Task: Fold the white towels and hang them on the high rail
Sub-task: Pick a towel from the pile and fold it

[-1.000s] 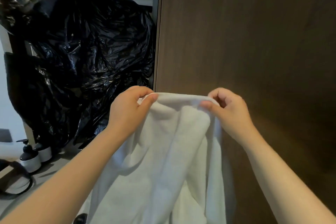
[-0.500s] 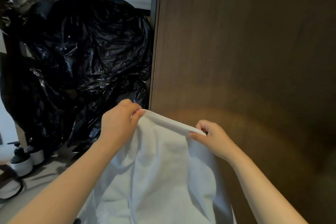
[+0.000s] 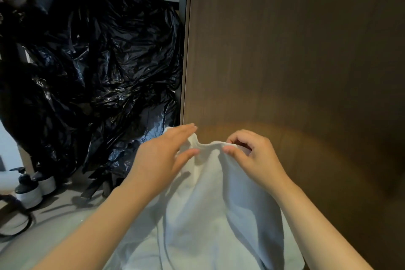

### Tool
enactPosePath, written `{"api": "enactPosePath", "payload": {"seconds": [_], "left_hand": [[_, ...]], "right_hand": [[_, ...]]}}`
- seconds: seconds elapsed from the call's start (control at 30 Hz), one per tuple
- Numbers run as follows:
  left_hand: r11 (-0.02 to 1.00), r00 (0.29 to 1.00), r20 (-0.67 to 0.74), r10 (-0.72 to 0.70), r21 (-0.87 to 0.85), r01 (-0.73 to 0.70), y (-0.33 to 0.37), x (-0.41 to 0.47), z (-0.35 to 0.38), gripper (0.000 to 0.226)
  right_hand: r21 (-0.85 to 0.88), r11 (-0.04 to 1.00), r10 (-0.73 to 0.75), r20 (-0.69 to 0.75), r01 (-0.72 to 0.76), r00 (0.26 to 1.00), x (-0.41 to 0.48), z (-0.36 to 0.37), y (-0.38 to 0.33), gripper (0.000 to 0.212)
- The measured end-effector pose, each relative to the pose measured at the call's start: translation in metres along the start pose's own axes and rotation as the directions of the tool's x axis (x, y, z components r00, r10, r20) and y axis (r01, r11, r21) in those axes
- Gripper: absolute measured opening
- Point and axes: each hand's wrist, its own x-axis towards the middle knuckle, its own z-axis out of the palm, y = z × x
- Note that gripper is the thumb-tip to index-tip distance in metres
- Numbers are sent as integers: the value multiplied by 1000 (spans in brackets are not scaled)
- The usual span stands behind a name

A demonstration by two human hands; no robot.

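Slippage is the main risk: the white towel (image 3: 208,215) hangs before the wooden panel (image 3: 285,50), its top edge pinched only by the right hand (image 3: 254,160), while the left hand (image 3: 162,158) lies against it with fingers (image 3: 186,130) straight and apart, so the fold may sag crooked. Left of the panel, black plastic bags (image 3: 87,50) pile above pump bottles (image 3: 28,190) on the floor (image 3: 65,208); no rail shows.

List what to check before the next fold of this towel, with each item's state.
1. Right hand pinches the top edge of the towel: ok.
2. Left hand grip firm: cannot tell; fingers straight, edge between thumb and fingers.
3. Top edge taut: not ok; it bunches between the hands.
4. Towel hangs flat: not ok; loose folds.
5. Rail location: cannot tell; not in view.
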Motion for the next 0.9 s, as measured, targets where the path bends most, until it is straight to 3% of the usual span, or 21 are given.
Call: {"api": "enactPosePath", "payload": {"seconds": [0.13, 0.27, 0.37, 0.5, 0.67, 0.9], "left_hand": [[972, 996, 82, -28, -232, 46, 6, 5, 5, 45], [947, 982, 183, -40, -308, 96, 7, 8, 10, 17], [963, 980, 194, -46, -252, 95, 7, 7, 10, 29], [986, 993, 100, -58, -149, 72, 1, 14, 1, 33], [970, 971, -5, -239, 50, 239, -33, 20, -2, 22], [940, 947, 2, -321, 126, 318, -27, 9, 11, 19]], "right_hand": [[10, 995, -101, 8, 101, 995, 4, 2, -16, 10], [21, 995, -101, -1, 101, 995, 2, 2, -18, 12], [18, 998, -52, 4, 52, 999, 0, 3, -16, 13], [14, 999, 41, 88, -42, 995, -10, -1, -4, 21], [-335, 940, 93, 76, -62, 993, -31, -27, 19, 45], [-364, 931, 20, 5, -16, 1000, -25, -30, 7, 23]]}}
